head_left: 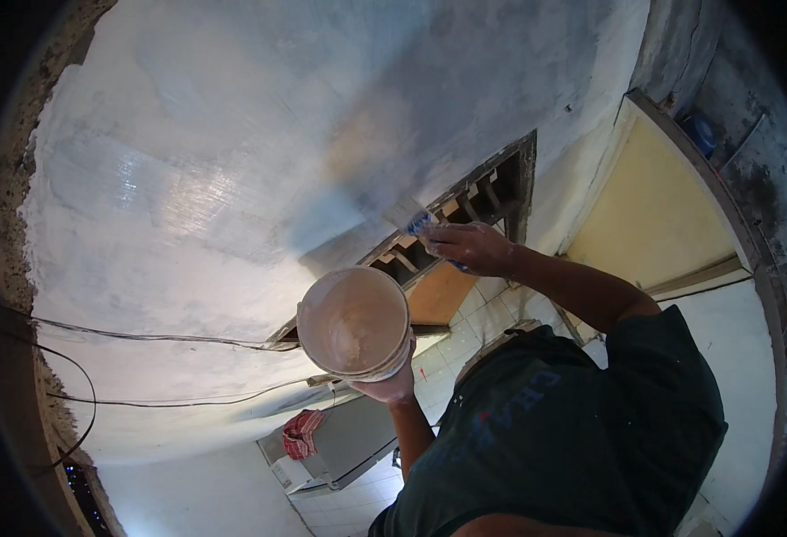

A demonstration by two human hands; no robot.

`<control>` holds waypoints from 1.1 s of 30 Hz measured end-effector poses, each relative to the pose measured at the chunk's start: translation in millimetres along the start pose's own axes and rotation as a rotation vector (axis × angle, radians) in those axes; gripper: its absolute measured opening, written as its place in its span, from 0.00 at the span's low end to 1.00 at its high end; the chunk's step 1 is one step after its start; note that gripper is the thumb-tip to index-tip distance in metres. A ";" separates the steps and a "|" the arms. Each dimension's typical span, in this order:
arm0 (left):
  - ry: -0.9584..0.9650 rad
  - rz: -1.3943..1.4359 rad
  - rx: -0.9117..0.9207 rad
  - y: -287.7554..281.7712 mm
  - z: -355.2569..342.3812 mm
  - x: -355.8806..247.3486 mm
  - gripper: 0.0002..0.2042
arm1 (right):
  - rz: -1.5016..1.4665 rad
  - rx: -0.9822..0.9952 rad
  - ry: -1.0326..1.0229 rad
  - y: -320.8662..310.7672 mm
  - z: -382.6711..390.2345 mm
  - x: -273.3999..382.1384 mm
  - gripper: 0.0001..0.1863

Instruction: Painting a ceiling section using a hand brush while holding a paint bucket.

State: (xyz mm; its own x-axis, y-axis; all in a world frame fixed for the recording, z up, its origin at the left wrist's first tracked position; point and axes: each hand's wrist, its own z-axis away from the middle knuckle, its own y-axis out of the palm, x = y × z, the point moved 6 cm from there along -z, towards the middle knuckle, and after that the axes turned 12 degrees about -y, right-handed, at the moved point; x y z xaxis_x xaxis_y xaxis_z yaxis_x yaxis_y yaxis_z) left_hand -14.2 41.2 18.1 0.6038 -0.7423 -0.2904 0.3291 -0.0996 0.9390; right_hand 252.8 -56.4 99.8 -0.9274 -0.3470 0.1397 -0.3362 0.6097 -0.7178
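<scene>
White, streaked wall (223,116) is spread across the far side and down the left. In front of it, a pale bucket (316,313) is held up by the left hand (393,387), which is set beneath and against its near right side. Its mouth is turned toward the wearer, so the pinkish-white residue (353,349) inside is exposed; it is probably carried high, beside the wall, so that the contents are kept within reach of the other hand. The left fingers are largely hidden by the bucket, and how tightly they are closed cannot be told.

A brush (419,222) with a blue band is gripped by the right hand (479,248), whose fingers are drawn together and clamped on the handle. The bristled end is pointed left, toward the wall, presumably so that the surface can be faced by the bristles; whether it is touched cannot be told. Beyond the brush, a dark slatted frame (526,170) is set into the wall. Cables (161,336) are strung along the left, and a red checked cloth (302,434) is draped on a grey cabinet (358,434), perhaps to be kept out of the way.
</scene>
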 end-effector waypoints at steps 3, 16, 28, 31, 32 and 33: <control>0.138 -0.388 -0.176 35.3 5.8 17.3 0.44 | -0.128 0.161 0.051 -2.9 15.6 -18.4 0.20; 0.196 -0.287 -0.135 -24.0 -18.3 25.5 0.36 | -0.869 -0.320 0.216 -108.5 -9.3 9.9 0.06; 0.126 -0.205 -0.144 5.8 -39.5 41.8 0.37 | -0.658 0.381 0.048 -32.4 -8.3 27.5 0.17; 0.139 -0.238 -0.120 13.2 -38.1 46.5 0.38 | -0.655 0.423 0.069 -29.3 -5.1 22.9 0.16; 0.140 -0.237 -0.119 11.3 -38.1 47.8 0.38 | -0.653 0.424 0.069 -31.2 -4.4 22.9 0.16; 0.123 -0.217 -0.130 5.8 -39.2 49.5 0.38 | -0.673 0.379 0.077 -35.4 -4.8 22.4 0.15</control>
State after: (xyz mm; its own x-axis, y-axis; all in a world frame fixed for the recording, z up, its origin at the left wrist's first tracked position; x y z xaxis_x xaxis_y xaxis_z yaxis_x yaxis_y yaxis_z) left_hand 46.0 29.8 2.0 0.5901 -0.6260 -0.5099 0.5462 -0.1555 0.8231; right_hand 243.2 -82.3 131.7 -0.5571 -0.4972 0.6651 -0.7647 -0.0052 -0.6444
